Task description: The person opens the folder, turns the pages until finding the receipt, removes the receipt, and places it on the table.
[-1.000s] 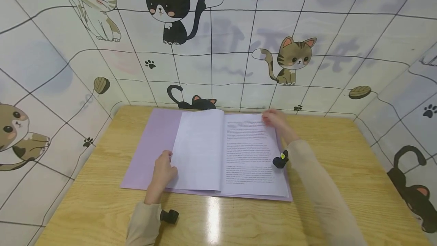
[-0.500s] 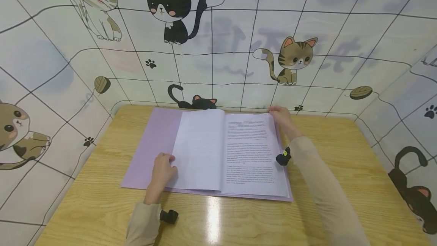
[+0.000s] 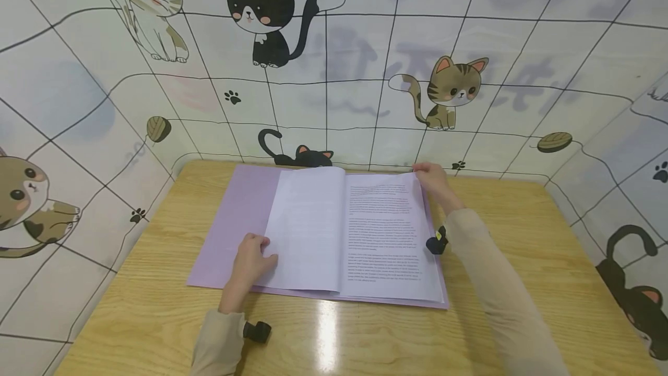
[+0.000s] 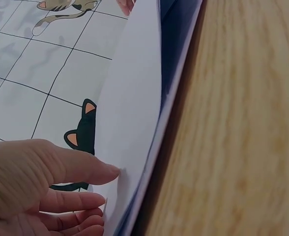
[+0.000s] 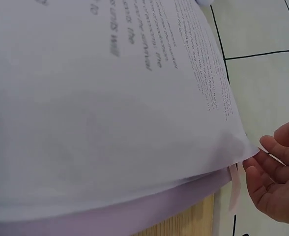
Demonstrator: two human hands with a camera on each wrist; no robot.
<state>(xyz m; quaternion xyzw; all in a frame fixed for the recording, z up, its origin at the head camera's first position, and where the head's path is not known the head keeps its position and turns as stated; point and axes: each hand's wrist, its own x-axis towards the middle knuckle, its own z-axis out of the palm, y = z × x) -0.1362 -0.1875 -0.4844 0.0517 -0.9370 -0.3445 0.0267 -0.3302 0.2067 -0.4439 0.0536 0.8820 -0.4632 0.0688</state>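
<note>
Only right wrist cam shows me right hand [image 5: 284, 186] loose, fingertips at right page [image 5: 110, 132] corner, thumb clear. Left hand [image 3: 250, 261] relaxed, thumb touching left page [image 3: 305, 228].

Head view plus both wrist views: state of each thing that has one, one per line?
Folder, open on the table.
Left page, over to the left, no clear print showing.
Right page, print up.
Left hand, thumb on the left page near its outer edge.
Right hand, at the right page's far corner, thumb apart from the paper.
</note>
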